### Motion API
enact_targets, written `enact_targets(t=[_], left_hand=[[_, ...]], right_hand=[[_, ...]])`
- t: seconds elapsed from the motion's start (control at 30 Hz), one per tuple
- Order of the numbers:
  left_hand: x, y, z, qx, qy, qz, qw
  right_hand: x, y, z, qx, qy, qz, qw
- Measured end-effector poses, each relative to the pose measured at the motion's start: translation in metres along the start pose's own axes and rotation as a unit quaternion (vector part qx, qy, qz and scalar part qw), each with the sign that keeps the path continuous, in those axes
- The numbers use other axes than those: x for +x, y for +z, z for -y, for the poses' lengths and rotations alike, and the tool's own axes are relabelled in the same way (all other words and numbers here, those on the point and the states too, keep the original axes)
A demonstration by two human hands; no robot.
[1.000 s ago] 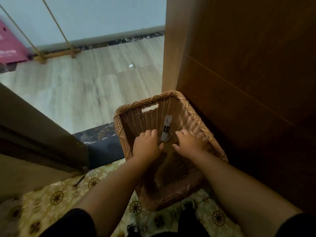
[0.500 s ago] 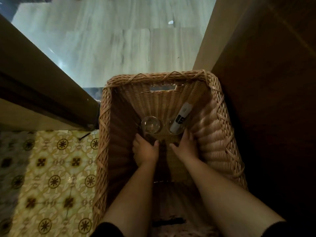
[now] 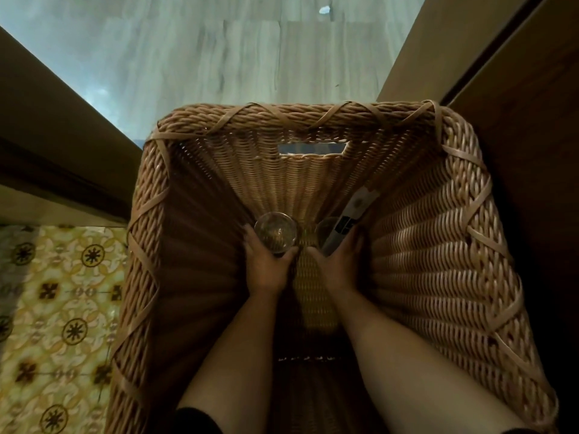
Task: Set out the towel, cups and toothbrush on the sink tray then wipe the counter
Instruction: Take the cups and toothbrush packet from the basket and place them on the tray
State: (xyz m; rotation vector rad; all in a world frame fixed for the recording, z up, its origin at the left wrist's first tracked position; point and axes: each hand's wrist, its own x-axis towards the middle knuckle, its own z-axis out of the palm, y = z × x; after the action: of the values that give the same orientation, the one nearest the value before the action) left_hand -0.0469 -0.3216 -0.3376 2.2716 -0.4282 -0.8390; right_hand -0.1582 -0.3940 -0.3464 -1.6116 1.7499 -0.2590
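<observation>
Both my arms reach down into a deep wicker basket (image 3: 445, 245) on the floor. At its bottom, my left hand (image 3: 266, 267) is wrapped around a clear glass cup (image 3: 275, 233), seen from above. Beside it, my right hand (image 3: 340, 264) grips a second clear cup (image 3: 326, 230), mostly hidden, with a wrapped toothbrush packet (image 3: 352, 219) standing in it and leaning against the far right wall. A dark patterned cloth (image 3: 307, 360) lies on the basket floor under my forearms.
The basket stands on yellow patterned floor tiles (image 3: 56, 314). A dark wooden cabinet (image 3: 532, 151) rises close on the right and a wooden door frame (image 3: 56, 145) on the left. Pale wood flooring (image 3: 219, 57) lies beyond the basket.
The camera has dropped closer over the basket. My hands went from the basket's upper part down to its bottom and closed around the two cups.
</observation>
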Motion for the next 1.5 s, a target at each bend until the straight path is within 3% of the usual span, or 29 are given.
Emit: enact_targets(t=[0.27,0.5,0.7,0.97,1.1,1.27,1.5], left_hand=[[-0.001,-0.001,-0.016,-0.004,0.034,0.001,0.999],[-0.075,-0.074,-0.068,-0.009,0.034,0.022,0.999],[-0.161,-0.152,-0.115,0.005,0.114,0.018,0.993],[-0.218,-0.254,-0.147,-0.063,0.159,-0.126,0.977],[-0.228,-0.313,-0.125,-0.099,0.122,-0.214,0.964],[-0.256,-0.379,-0.052,-0.116,0.045,-0.305,0.944],[-0.289,-0.466,0.074,-0.12,-0.058,-0.374,0.918]], right_hand=[[-0.003,-0.012,0.009,-0.006,-0.007,-0.01,1.0],[-0.066,-0.095,0.057,-0.026,-0.025,0.037,0.999],[-0.137,-0.181,0.118,-0.027,-0.133,0.026,0.99],[-0.204,-0.233,0.201,-0.05,-0.338,0.041,0.939],[-0.241,-0.219,0.243,-0.048,-0.428,0.069,0.9],[-0.298,-0.162,0.276,-0.06,-0.513,0.152,0.843],[-0.402,-0.047,0.309,-0.058,-0.56,0.281,0.777]])
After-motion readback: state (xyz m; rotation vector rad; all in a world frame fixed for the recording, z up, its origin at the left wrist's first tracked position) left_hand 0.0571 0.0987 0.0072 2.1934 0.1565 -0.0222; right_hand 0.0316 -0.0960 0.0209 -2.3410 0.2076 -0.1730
